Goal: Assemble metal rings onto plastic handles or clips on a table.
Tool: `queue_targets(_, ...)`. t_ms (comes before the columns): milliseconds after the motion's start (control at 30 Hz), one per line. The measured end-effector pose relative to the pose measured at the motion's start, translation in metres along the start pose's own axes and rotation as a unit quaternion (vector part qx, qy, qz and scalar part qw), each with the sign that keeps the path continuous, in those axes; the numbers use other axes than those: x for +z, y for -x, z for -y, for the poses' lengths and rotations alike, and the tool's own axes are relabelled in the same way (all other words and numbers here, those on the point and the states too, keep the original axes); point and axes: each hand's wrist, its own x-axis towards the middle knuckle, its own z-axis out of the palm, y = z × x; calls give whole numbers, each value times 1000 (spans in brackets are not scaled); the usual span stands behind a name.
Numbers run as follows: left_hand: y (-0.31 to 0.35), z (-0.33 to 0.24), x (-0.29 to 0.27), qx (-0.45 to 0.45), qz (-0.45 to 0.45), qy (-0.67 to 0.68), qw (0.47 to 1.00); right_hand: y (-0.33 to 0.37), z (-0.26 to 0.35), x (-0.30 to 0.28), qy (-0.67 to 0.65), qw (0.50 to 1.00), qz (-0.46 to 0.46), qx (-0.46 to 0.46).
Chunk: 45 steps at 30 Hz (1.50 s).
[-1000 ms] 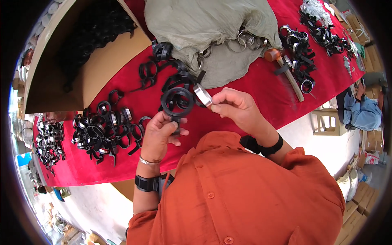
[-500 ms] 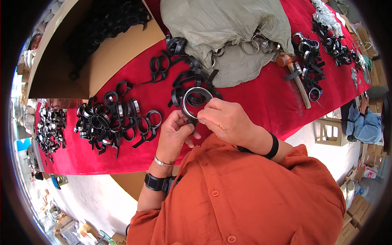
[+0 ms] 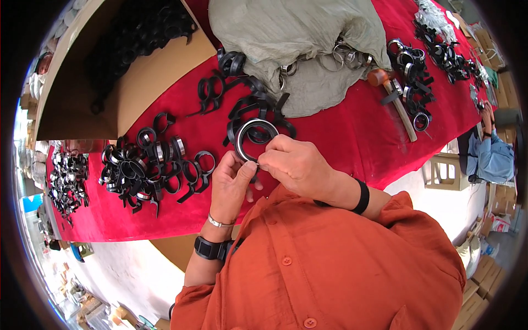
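Note:
Both my hands hold one ring clamp, a metal ring with a black band around it, just above the red cloth of the table. My left hand pinches its lower edge from the left. My right hand grips the same lower edge from the right, fingers closed on it. Loose black bands lie on the cloth just beyond the ring.
A heap of assembled black clamps lies left of my hands. A grey-green sack with metal rings spills at the back. A mallet and more clamps lie right. A cardboard box stands back left. Another person sits far right.
The ring has swung from edge-on to face-up and come closer to my body. Both hands have closed in together on its lower edge.

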Motion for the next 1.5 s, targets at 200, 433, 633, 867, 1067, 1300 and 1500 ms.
queue_targets(200, 3, 0, 0, -12, -21, 6, 1000, -2, 6, -2, -1, 1000, 11, -11)
queue_targets(433, 5, -6, -5, -8, -17, 87, 996, -10, -15, -12, -216, 951, -123, 185)
queue_targets(633, 6, -2, -6, -15, 9, 69, 997, -13, -8, -15, -443, 825, 46, 349)
queue_targets(867, 2, 4, -7, -48, 7, 89, 995, -9, -24, -4, -470, 799, 59, 371)
queue_targets(1067, 3, -1, -14, -12, 22, -100, 995, -13, -22, -6, -371, 875, 49, 307)
queue_targets(1300, -2, -8, -18, -36, 35, -89, 995, -19, -17, -4, -362, 873, 29, 326)
queue_targets(1500, -19, 27, -40, -105, -39, -110, 988, -2, -58, 20, -399, 805, 100, 427)
